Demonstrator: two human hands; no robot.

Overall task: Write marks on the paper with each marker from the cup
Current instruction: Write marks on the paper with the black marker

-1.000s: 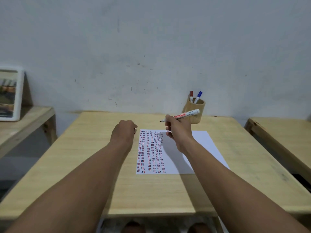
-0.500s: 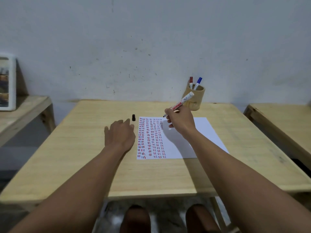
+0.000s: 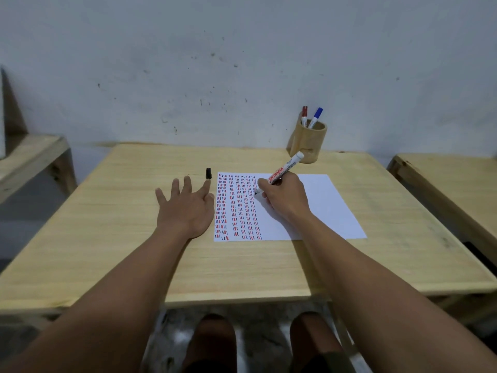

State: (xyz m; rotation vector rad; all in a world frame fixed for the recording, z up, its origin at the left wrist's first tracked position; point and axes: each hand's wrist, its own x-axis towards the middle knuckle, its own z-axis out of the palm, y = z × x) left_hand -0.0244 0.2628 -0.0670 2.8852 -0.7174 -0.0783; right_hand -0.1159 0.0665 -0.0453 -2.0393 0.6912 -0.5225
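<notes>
Now the right hand (image 3: 286,199), gripping the uncapped marker (image 3: 279,173), is lowering its tip onto the paper (image 3: 320,208), while the left hand (image 3: 185,208), having released the cap (image 3: 208,173), is resting flat, so marking is resuming.

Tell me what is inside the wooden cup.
The cup holds two capped markers: a red-capped one and a blue-capped one. Only their upper parts show; the cup wall hides the rest.
</notes>
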